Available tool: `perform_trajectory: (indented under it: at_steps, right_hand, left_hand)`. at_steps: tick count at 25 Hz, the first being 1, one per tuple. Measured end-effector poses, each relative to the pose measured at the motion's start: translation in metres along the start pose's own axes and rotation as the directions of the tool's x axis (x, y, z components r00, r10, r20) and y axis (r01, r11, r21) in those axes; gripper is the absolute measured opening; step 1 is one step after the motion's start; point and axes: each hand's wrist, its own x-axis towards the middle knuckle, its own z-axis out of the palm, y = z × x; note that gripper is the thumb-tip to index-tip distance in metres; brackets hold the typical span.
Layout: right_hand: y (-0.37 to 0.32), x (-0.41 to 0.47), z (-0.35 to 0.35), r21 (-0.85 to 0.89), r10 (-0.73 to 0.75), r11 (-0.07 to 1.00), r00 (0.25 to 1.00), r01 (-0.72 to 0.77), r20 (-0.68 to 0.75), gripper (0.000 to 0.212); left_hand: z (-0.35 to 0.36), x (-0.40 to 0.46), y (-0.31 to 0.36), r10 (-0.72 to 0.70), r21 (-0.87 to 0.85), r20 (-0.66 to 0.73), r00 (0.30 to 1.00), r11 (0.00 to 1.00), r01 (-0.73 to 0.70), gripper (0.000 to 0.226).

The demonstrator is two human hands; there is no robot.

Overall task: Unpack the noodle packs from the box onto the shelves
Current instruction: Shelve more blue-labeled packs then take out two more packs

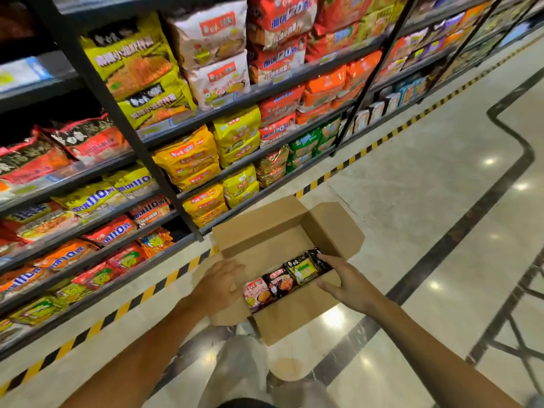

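Your right hand (350, 282) had its fingers on the noodle packs (290, 278) lying in the open box (294, 316) on the floor; your left hand (219, 285) lay flat, holding nothing. You needed to pinch one pack cleanly, then lift

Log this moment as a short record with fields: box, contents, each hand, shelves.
box: cardboard box, flaps open, on the floor by the shelves
contents: row of noodle packs along the near side
left hand: fingers straight, resting on the left flap
right hand: open at the row's right end, no grip yet
shelves: stocked with noodle packs
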Motion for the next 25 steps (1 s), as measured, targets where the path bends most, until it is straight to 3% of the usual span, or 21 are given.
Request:
perform_trajectory:
  at_steps: [3,6,15,19,25]
  right_hand:
    - [0.020,0.052,0.005,0.013,0.003,1.000,0.999,-0.003,0.045,0.067]
    - [0.048,0.102,0.020,0.004,0.028,1.000,0.995,-0.028,0.093,0.065]
    - [0.202,0.279,0.143,0.001,0.050,0.999,0.979,-0.051,0.200,0.066]
    - [0.283,0.334,0.226,-0.020,0.013,1.000,0.952,-0.007,0.305,0.066]
    - [0.367,0.395,0.325,-0.028,-0.050,0.997,0.910,0.067,0.411,0.070]
  left_hand:
    - [0.014,0.051,-0.016,-0.070,-0.027,0.067,0.995,0.997,0.071,0.078]
    - [0.043,0.096,-0.041,-0.157,-0.029,0.096,0.983,0.987,0.160,0.066]
    - [0.226,0.236,-0.119,-0.423,-0.178,0.171,0.890,0.875,0.450,0.041]
    - [0.326,0.293,-0.166,-0.448,-0.312,0.300,0.842,0.788,0.530,0.053]
    - [0.448,0.355,-0.235,-0.509,-0.149,0.198,0.837,0.829,0.539,0.078]
